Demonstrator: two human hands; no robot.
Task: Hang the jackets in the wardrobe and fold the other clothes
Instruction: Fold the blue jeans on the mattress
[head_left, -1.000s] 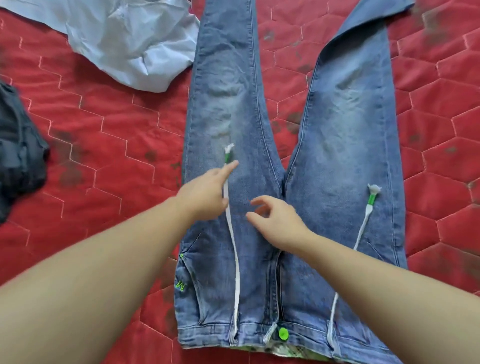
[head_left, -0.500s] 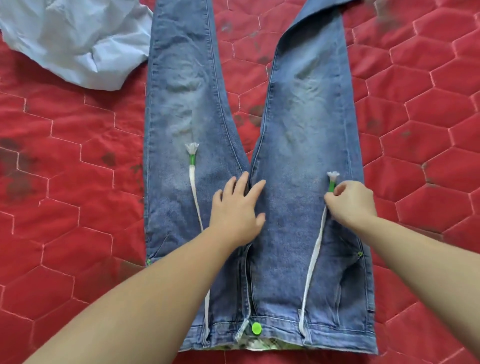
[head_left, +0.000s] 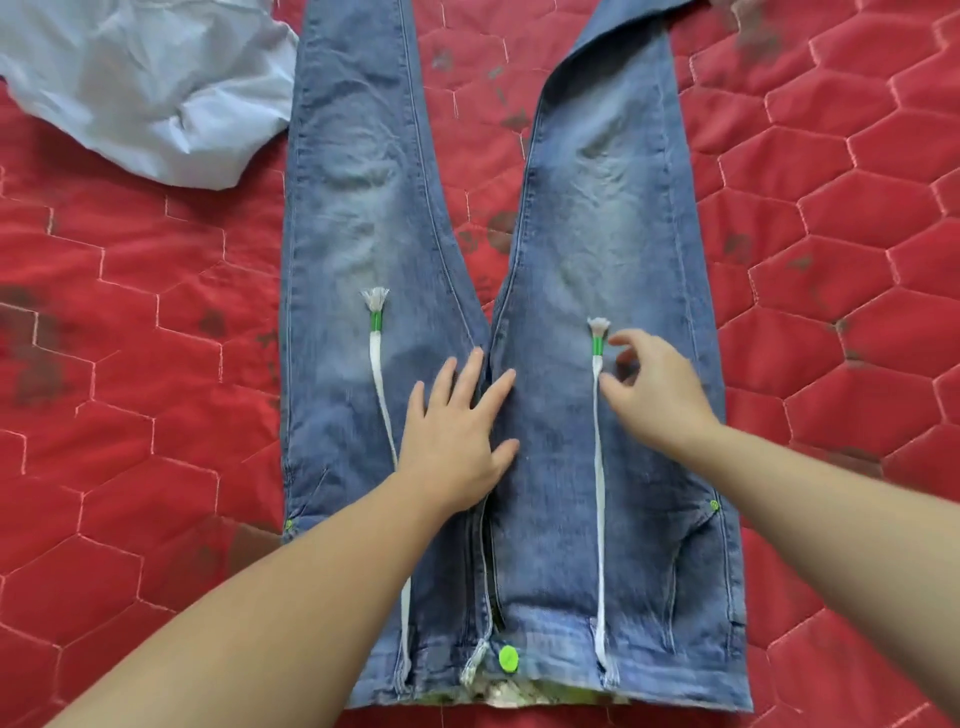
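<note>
Blue jeans (head_left: 358, 171) lie flat on the red quilted bedspread (head_left: 130, 389), waistband toward me, legs spread away. Two white drawstrings with green tips run up from the waistband: the left drawstring (head_left: 375, 332) and the right drawstring (head_left: 598, 467). My left hand (head_left: 457, 431) rests flat on the crotch of the jeans, fingers straight and spread. Just right of the right drawstring's green tip hovers my right hand (head_left: 654, 389), fingers loosely apart and holding nothing. A green button (head_left: 508, 659) sits at the waistband.
A crumpled pale blue garment (head_left: 145, 88) lies at the top left, touching the edge of the left jean leg. The red bedspread extends on both sides of the jeans.
My right hand has let go of the right drawstring's tip and opened its fingers beside it. My left hand stays pressed on the crotch.
</note>
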